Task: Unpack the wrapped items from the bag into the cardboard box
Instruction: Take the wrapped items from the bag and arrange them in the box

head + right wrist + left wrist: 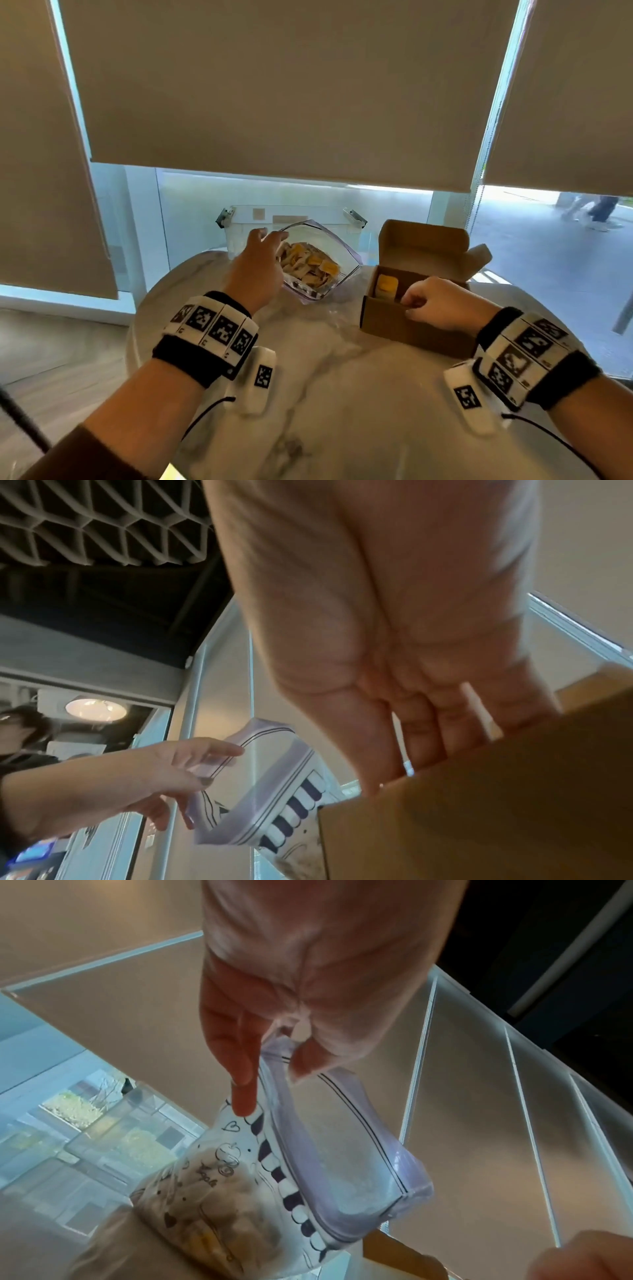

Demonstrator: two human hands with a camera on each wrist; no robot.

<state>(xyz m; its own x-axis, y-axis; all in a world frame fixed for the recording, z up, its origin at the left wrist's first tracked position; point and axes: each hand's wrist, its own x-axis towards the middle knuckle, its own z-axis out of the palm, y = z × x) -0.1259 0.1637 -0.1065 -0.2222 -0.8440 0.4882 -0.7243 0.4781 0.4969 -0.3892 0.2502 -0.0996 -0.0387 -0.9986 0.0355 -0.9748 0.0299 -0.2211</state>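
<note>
Right hand (442, 303) fingertips were hidden behind the cardboard box (407, 322) front wall; whether they held anything couldn't be told. Wrapped items (310, 265) in the bag (337, 245) were too small to identify. Yellow item (387, 286) in the box was partly hidden. Right wrist view was motion-blurred.

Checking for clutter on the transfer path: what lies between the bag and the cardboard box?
Nothing: the head view shows bare marble table between bag and cardboard box.
</note>
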